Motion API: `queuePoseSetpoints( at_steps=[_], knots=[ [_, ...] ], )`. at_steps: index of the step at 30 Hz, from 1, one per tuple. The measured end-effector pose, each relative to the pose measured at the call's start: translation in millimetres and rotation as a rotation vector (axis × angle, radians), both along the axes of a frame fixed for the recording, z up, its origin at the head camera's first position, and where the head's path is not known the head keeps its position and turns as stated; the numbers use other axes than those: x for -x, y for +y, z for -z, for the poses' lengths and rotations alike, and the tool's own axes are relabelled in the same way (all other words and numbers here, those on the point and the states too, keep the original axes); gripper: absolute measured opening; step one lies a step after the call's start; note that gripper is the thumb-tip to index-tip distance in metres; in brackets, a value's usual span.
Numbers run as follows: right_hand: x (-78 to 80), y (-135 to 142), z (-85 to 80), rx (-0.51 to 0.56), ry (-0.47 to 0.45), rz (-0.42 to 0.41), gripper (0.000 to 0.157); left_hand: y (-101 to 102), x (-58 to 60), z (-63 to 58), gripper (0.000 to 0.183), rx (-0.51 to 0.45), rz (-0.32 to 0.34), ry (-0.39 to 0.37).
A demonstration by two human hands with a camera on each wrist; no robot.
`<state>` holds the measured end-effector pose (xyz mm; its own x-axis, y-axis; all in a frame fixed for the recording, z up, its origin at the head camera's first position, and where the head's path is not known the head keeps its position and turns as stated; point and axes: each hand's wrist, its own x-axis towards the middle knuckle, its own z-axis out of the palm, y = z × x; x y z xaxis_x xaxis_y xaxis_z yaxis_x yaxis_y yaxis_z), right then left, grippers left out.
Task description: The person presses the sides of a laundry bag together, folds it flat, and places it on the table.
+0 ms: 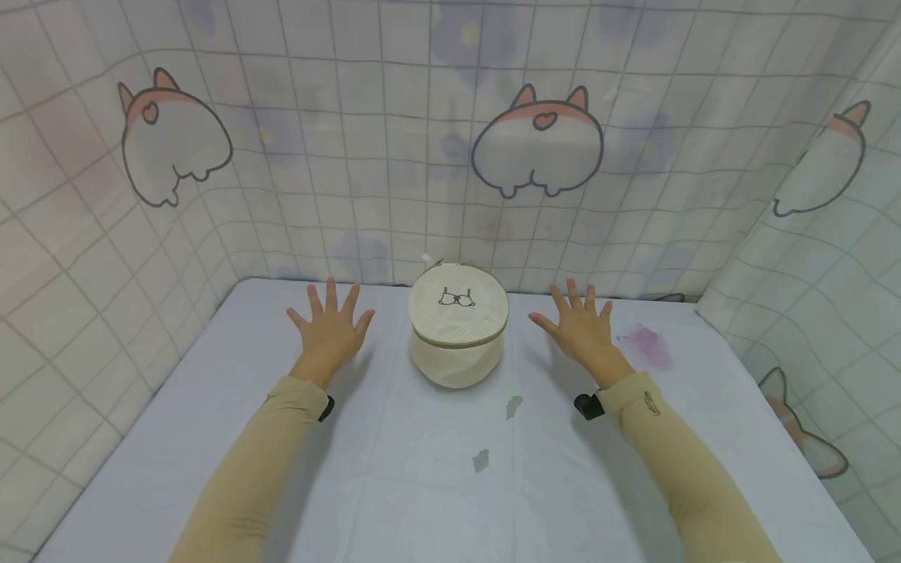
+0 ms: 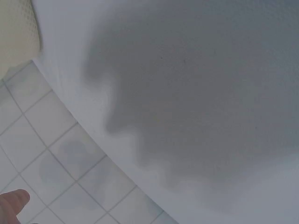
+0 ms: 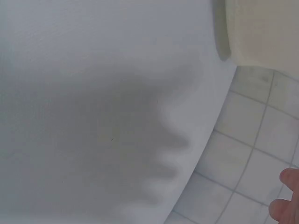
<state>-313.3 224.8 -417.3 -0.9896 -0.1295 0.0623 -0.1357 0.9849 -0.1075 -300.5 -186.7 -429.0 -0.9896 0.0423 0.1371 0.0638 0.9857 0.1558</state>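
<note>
A round cream mesh bag (image 1: 457,363) with a zipped lid stands near the table's far edge, a small glasses-and-ears drawing on its top. To its left, my left hand (image 1: 329,335) is held over the table with fingers spread and nothing in it. On the other side, my right hand (image 1: 583,332) is spread likewise, palm down and holding nothing. Neither hand touches the bag. The left wrist view catches part of the bag (image 2: 17,35) and one fingertip; the right wrist view has the bag's side (image 3: 266,32) and two fingertips.
The table (image 1: 415,485) has a white cover with two grey patches (image 1: 481,460) and a pink stain (image 1: 647,346) at the right. A checked curtain (image 1: 366,156) with corgi prints hangs close behind the far edge and along both sides.
</note>
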Motion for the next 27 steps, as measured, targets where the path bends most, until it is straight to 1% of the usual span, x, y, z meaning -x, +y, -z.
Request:
queuePoseSetpoints(
  at_steps=[5,10,15,27],
  knots=[
    [-5.2,0.1,-3.4,0.013,-0.013,-0.01,0.092,2.1,0.4,0.1,0.072,0.006,0.017,-0.014],
    [-9.7,0.3,-4.4,0.032,-0.012,-0.022,0.09,4.3,-1.3,-1.3,0.071,0.006,0.023,0.002],
    [-12.2,0.7,-5.6,0.028,-0.004,-0.031,0.09,5.7,-2.3,-3.6,0.07,0.011,0.028,0.01],
    [-23.2,-5.1,-12.4,0.042,0.008,-0.085,0.086,8.0,-13.3,-5.8,0.068,0.007,0.038,-0.002]
  ],
)
